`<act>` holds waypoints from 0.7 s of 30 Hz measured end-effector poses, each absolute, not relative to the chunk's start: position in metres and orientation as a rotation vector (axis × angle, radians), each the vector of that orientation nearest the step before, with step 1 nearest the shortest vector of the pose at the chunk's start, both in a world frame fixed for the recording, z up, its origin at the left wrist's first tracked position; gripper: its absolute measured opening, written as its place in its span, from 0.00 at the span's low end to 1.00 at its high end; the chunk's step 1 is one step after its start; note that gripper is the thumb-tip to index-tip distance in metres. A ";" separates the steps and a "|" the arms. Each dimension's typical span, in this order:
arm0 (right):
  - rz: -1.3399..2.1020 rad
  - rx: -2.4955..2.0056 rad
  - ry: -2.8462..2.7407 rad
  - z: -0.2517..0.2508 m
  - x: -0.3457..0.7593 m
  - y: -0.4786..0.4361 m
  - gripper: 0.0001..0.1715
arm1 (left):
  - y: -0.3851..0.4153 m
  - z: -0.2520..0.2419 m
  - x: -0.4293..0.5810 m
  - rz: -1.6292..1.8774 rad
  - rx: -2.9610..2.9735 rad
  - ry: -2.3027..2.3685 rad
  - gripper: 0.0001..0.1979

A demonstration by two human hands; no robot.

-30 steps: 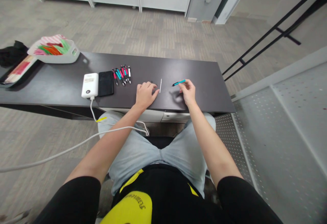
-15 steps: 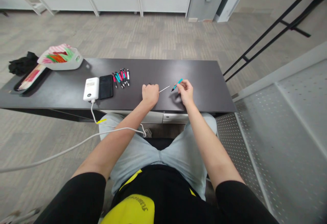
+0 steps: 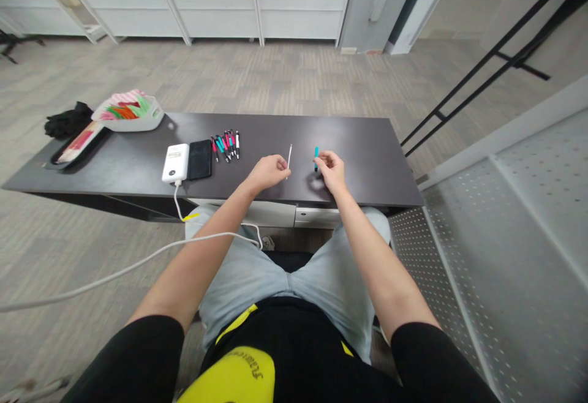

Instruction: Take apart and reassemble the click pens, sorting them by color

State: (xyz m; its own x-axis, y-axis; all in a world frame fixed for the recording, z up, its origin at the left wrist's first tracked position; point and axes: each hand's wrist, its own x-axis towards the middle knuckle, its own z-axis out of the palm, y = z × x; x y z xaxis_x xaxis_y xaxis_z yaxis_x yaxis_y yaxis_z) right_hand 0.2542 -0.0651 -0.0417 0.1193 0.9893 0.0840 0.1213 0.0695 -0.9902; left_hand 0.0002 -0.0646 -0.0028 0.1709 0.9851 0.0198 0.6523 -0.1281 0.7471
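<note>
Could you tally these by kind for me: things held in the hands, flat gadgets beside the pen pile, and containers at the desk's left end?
Held things: 2 (thin white stick in the left hand, teal pen piece in the right hand)
Gadgets: 2 (white device, black slab)
Containers: 2 (white basket, black tray)
Total: 6

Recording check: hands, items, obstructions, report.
Left hand: pinching white stick. Right hand: holding teal pen. Loose pens off to the left. White cable crosses left forearm.
</note>
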 end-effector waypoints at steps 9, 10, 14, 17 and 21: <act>1.017 -1.164 -1.487 -0.033 0.217 -0.088 0.12 | -0.070 0.017 -0.001 1.222 1.460 1.292 0.14; 1.015 -1.164 -1.477 -0.033 0.216 -0.088 0.12 | -0.070 0.017 -0.001 1.206 1.474 1.299 0.14; 1.000 -1.162 -1.448 -0.037 0.219 -0.086 0.10 | -0.070 0.011 -0.003 1.174 1.514 1.298 0.14; 1.011 -1.138 -1.471 -0.038 0.220 -0.086 0.09 | -0.070 0.008 -0.004 1.170 1.533 1.294 0.13; 1.001 -1.161 -1.505 -0.040 0.220 -0.086 0.09 | -0.072 0.007 -0.005 1.117 1.561 1.312 0.07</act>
